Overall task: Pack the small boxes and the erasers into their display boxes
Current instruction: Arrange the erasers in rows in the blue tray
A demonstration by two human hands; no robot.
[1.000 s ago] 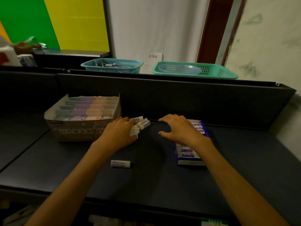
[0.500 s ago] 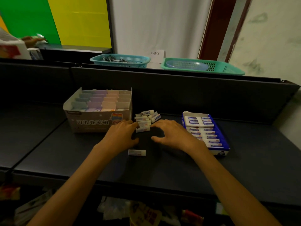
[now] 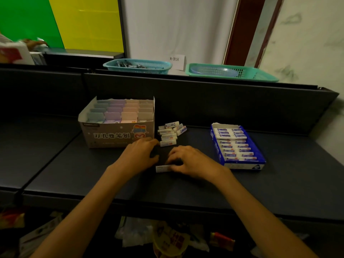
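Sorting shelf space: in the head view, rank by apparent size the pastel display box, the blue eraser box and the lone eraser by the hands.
1. Pastel display box
2. Blue eraser box, smaller, though differing angles make this unsure
3. Lone eraser, clearly smallest

Head view, close, facing forward-down over shelf (image 3: 186, 189)

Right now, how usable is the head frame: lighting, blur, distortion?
Head view: dim and underexposed on the dark shelf, brighter on the wall behind; the erasers and both display boxes stay legible; the left hand and right hand are slightly soft; wide-angle bowing curves the shelf's back panel; no glare.
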